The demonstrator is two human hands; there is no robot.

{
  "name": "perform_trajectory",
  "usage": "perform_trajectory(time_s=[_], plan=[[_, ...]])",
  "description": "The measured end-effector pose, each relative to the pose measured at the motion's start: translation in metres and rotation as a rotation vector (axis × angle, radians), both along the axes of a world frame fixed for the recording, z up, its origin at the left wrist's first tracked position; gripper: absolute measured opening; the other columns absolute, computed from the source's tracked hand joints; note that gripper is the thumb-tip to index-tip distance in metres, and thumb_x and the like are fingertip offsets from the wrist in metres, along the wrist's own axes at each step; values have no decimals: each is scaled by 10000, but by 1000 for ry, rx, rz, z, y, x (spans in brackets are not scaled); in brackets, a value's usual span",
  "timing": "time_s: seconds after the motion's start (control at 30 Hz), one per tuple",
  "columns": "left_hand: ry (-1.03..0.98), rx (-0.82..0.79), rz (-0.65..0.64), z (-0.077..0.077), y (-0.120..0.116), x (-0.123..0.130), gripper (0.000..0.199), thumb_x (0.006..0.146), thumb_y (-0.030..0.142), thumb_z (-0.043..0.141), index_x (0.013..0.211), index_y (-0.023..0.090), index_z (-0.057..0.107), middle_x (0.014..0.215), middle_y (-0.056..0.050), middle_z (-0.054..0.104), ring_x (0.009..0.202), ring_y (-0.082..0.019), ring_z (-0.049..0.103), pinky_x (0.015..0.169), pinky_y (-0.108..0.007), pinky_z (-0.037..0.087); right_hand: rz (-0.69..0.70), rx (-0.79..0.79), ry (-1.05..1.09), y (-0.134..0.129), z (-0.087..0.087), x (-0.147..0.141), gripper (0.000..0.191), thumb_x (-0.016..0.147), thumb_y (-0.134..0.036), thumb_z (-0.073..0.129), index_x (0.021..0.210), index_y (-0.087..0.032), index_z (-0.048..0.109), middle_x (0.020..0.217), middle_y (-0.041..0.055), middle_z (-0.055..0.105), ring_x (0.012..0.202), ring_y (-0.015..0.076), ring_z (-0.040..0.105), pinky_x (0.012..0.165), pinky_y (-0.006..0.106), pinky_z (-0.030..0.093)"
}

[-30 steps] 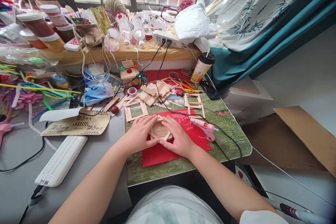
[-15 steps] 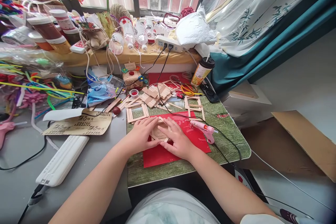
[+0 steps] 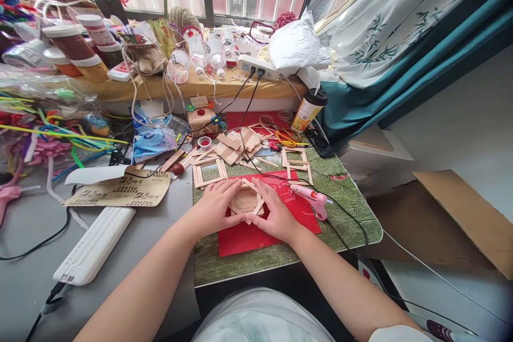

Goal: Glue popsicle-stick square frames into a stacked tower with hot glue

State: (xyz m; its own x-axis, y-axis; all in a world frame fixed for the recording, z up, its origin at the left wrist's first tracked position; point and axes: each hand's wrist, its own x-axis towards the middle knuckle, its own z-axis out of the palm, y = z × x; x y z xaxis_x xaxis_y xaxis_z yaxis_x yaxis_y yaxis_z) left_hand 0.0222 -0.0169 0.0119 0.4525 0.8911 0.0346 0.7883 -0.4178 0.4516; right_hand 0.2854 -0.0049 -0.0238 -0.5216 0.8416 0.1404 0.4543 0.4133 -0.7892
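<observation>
A small wooden-stick frame (image 3: 245, 201) with several sides lies on a red sheet (image 3: 244, 241). My left hand (image 3: 214, 206) grips its left side, fingers at the top edge and thumb at the bottom. Around the right side curves my right hand (image 3: 277, 212), its thumb low near the left thumb and its fingers along the upper right. To the right rests a pink glue gun (image 3: 315, 199). Square stick frames lie behind the hands, one at the left (image 3: 209, 172) and another at the right (image 3: 297, 163).
Loose sticks (image 3: 240, 145) are piled behind the frame. Black cables cross the green table mat (image 3: 352, 214). A drink cup (image 3: 308, 111) stands at the back right. Sandpaper (image 3: 124, 189) and a white power bank-like bar (image 3: 94, 246) lie at the left.
My right hand's fingers have shifted from over the middle of the stick frame to its right edge, showing more of its inside. My left hand stays in place.
</observation>
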Motion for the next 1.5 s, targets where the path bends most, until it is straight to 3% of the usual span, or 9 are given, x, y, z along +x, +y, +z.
perform_trajectory(time_s=[0.2, 0.33, 0.5, 0.6, 0.77, 0.9, 1.03, 1.27, 1.5], plan=[[6, -6, -3, 4, -1, 1, 923, 956, 684, 703, 1703, 248, 379, 1759, -127, 419, 1620, -399, 380, 1323, -605, 302, -84, -243, 410, 5, 17, -2, 748, 1021, -493, 734, 1693, -395, 420, 1774, 34, 429, 1674, 286, 351, 1383, 568, 279], [18, -22, 7, 7, -1, 1, 933, 948, 667, 718, 1702, 236, 376, 1766, -122, 408, 1620, -401, 375, 1321, -601, 307, -129, -348, 705, 10, 43, -10, 629, 1005, -475, 766, 1594, -376, 569, 1677, 38, 571, 1609, 270, 470, 1370, 548, 327], [6, -26, 4, 6, 0, 1, 925, 941, 654, 726, 1701, 258, 378, 1739, -131, 450, 1606, -415, 393, 1298, -616, 323, -275, -295, 928, 16, 87, -7, 318, 1028, -457, 729, 1319, -333, 759, 1282, 41, 818, 1232, 246, 761, 1178, 518, 563], [-6, -21, 5, 3, 0, 0, 931, 934, 652, 732, 1706, 277, 370, 1739, -128, 449, 1602, -428, 395, 1288, -627, 329, -335, -13, 619, 19, 95, -3, 198, 1012, -449, 760, 1127, -296, 807, 986, 32, 819, 928, 231, 774, 932, 444, 641], [-32, 0, 1, 4, -2, 1, 910, 939, 624, 736, 1702, 284, 373, 1732, -128, 458, 1601, -408, 402, 1301, -613, 323, -58, 344, -176, 26, 65, -20, 122, 1013, -327, 754, 1054, -229, 813, 910, 70, 766, 900, 261, 709, 863, 420, 581], [-22, 0, -2, 7, -2, 1, 883, 947, 634, 724, 1682, 268, 400, 1723, -135, 469, 1591, -397, 416, 1297, -603, 333, -50, 401, -476, 31, 43, -42, 100, 1014, -276, 735, 1038, -194, 786, 960, 103, 751, 964, 291, 688, 881, 420, 551], [-22, 1, -12, 5, -1, 1, 906, 936, 653, 733, 1686, 274, 394, 1729, -129, 461, 1590, -391, 417, 1299, -594, 332, -40, 399, -546, 36, 40, -51, 200, 1081, -233, 604, 995, -192, 780, 967, 114, 754, 960, 291, 685, 880, 424, 530], [-21, -13, 12, 1, -1, 0, 921, 922, 579, 758, 1706, 292, 370, 1753, -120, 427, 1617, -420, 372, 1300, -625, 321, -146, 306, -99, 57, 49, -46, 184, 1053, -263, 647, 905, -237, 754, 934, 58, 768, 913, 236, 708, 859, 367, 557], [-38, -29, 14, 1, -1, -1, 942, 917, 616, 757, 1712, 304, 358, 1741, -117, 445, 1607, -438, 382, 1279, -642, 342, -571, 271, 618, 80, 88, -23, 278, 1074, -501, 633, 947, -255, 654, 821, -1, 665, 666, 155, 596, 620, 283, 502]])
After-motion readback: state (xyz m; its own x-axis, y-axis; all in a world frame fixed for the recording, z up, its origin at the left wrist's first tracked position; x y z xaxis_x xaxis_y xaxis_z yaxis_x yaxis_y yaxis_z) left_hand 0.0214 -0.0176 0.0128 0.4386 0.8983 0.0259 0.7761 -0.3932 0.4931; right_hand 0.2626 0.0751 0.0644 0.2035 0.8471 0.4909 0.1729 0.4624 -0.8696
